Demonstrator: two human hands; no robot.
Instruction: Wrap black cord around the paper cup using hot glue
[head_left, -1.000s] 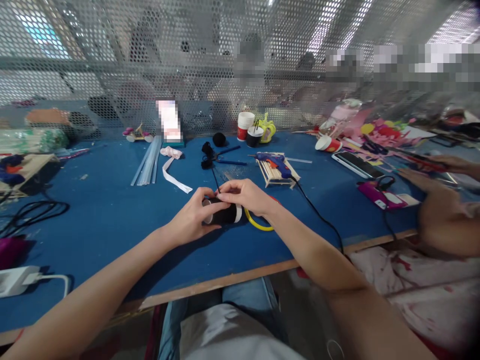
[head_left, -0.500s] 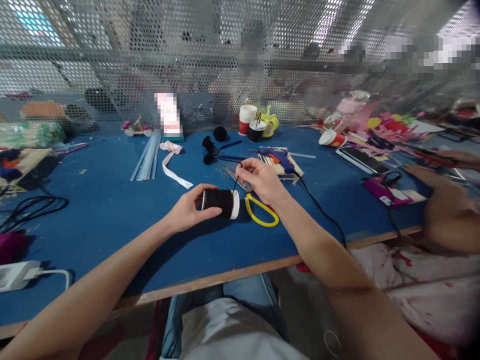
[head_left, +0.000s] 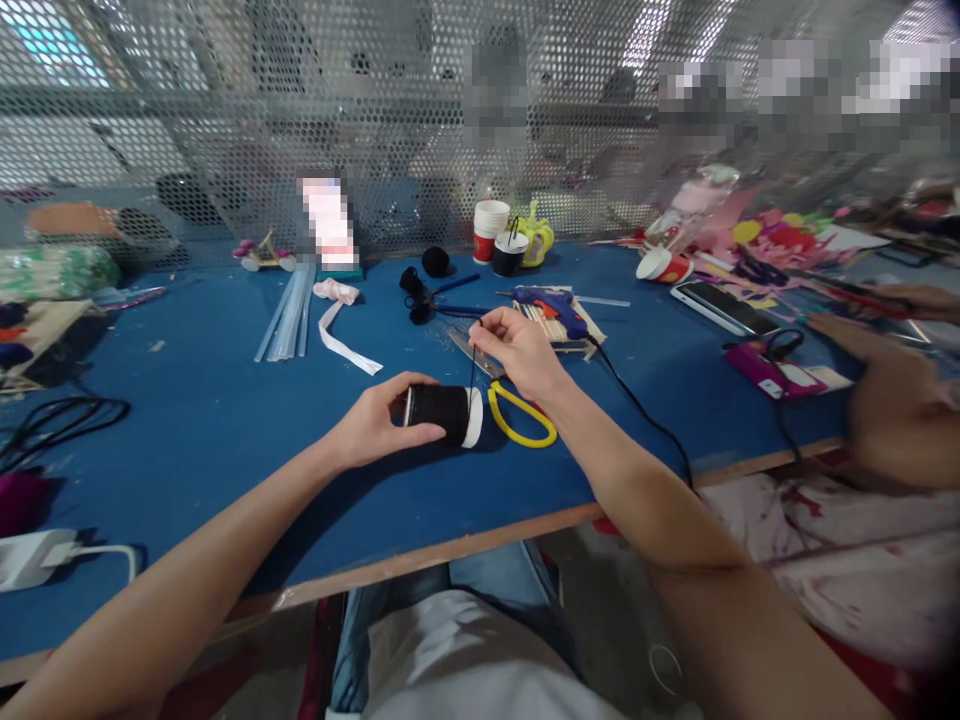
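My left hand is wrapped round a paper cup lying on its side, its body covered in black cord and its white rim facing right. My right hand pinches a strand of black cord between thumb and fingertips. That strand runs taut from the fingers down to the cup near the rim. Scissors with yellow handles lie on the table just right of the cup, partly beneath my right hand, their blades pointing away to the left.
A blue glue gun rests on wooden sticks, its cable trailing to the front edge. Behind are black balls, stacked paper cups and another black-wrapped cup. Glue sticks and white ribbon lie left. A co-worker's arm is at right.
My right hand has drawn slightly up and left, and the cord now hangs nearly straight down to the cup. The cup has turned a little in my left hand. The view has shifted slightly.
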